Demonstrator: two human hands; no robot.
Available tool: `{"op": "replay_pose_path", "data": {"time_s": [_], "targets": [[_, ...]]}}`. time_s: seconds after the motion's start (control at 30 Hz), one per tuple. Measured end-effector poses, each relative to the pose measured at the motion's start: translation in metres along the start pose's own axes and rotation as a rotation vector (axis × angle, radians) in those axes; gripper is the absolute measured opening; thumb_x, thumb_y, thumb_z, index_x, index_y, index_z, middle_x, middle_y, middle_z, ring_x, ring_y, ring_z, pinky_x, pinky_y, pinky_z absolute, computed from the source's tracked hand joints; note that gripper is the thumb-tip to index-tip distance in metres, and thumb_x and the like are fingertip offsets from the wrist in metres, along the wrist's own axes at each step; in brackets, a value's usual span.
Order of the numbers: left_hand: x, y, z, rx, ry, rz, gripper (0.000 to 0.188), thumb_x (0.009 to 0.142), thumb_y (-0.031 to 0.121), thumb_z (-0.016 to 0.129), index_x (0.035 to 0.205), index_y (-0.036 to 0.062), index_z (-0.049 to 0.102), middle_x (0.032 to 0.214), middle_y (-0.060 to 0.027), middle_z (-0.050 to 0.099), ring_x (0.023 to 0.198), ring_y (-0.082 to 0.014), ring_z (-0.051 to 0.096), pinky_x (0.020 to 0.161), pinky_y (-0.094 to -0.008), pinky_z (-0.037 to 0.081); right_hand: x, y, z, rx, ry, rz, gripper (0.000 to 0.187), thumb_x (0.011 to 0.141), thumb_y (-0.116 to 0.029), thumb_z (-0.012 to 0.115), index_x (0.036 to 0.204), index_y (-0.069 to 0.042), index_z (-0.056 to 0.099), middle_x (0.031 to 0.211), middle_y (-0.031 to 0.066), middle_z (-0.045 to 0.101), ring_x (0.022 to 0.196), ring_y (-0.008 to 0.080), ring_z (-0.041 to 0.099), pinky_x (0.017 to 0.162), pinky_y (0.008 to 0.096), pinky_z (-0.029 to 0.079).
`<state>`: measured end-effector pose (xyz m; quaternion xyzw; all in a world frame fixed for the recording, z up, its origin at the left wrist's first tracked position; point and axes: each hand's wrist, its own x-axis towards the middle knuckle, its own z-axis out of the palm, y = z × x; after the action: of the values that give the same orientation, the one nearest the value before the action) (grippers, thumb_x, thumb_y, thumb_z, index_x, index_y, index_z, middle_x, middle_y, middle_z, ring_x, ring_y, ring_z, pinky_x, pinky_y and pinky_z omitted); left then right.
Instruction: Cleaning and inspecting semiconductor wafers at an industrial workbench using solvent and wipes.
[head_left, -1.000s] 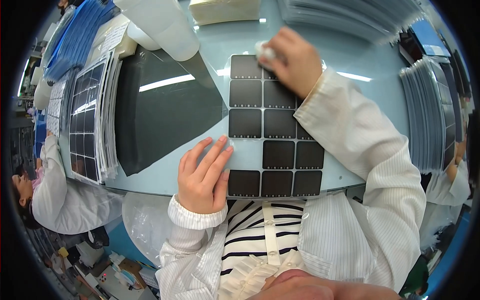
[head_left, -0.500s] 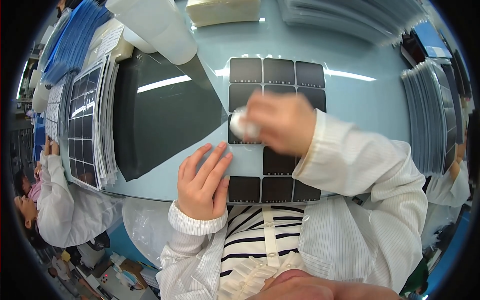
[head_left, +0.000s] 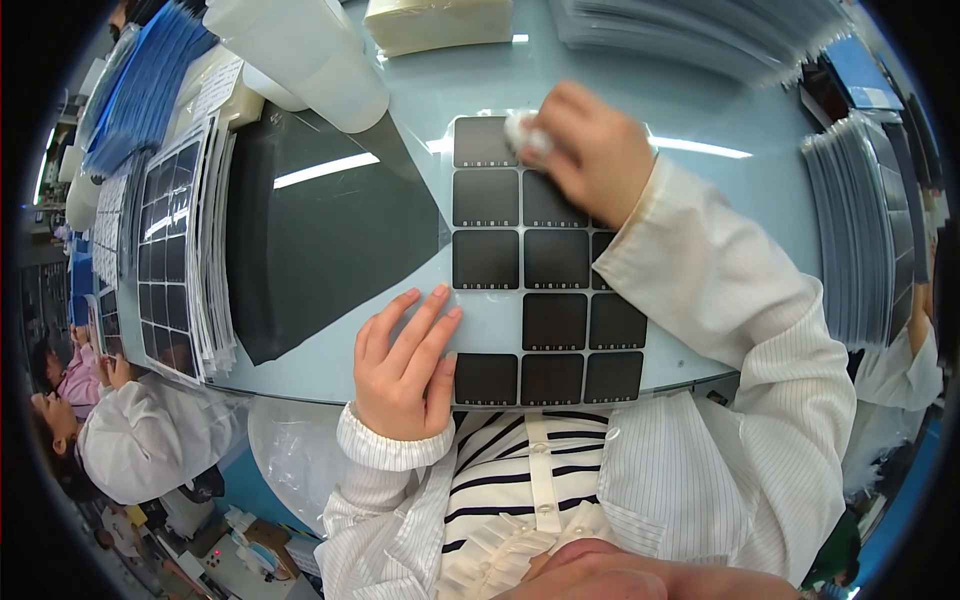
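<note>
R hand (head_left: 592, 152) moved up — w/ white wad (head_left: 523, 136)

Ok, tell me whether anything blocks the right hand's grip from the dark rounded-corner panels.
Nothing visible does: the right hand's grip, holding a small white wad, is over the panels' top row.

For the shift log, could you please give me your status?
Right hand holding white wad over sheet of dark squares; left hand at sheet's left edge; right sleeve partly hiding sheet.
</note>
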<state>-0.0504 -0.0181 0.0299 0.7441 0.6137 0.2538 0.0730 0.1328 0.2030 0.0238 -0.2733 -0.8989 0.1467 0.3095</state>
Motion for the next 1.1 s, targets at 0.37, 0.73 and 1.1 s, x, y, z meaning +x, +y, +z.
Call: {"op": "replay_pose_path", "data": {"time_s": [0.37,0.73,1.1], "targets": [[0.000,-0.001,0.002,0.010,0.008,0.017,0.038,0.073,0.008,0.056,0.110,0.0026,0.063,0.121,-0.0112,0.059,0.110,-0.0339,0.052,0.090,-0.0432,0.040,-0.009,-0.012,0.012,0.031,-0.022,-0.040,0.019,0.072,-0.016,0.071,0.084,-0.005,0.060,0.080,0.0113,0.056,0.067,0.0291,0.059,0.056,0.0375,0.048],[0.000,-0.002,0.001,0.006,0.010,0.004,0.040,0.071,0.006,0.056,0.110,0.0022,0.062,0.121,-0.0112,0.059,0.109,-0.0339,0.053,0.089,-0.0431,0.040,-0.018,-0.042,0.026,0.104,-0.019,-0.187,0.019,0.071,-0.016,0.072,0.083,-0.006,0.061,0.080,0.0099,0.055,0.068,0.0288,0.060,0.055,0.0364,0.049],[-0.002,-0.001,-0.001,0.019,-0.012,0.004,0.035,0.076,0.010,0.053,0.108,0.0008,0.064,0.118,-0.0137,0.061,0.111,-0.0348,0.052,0.090,-0.0419,0.040,-0.028,-0.057,0.023,0.166,-0.064,-0.235,0.021,0.069,-0.014,0.073,0.085,-0.006,0.062,0.078,0.0064,0.054,0.069,0.0250,0.060,0.054,0.0349,0.048]]}}
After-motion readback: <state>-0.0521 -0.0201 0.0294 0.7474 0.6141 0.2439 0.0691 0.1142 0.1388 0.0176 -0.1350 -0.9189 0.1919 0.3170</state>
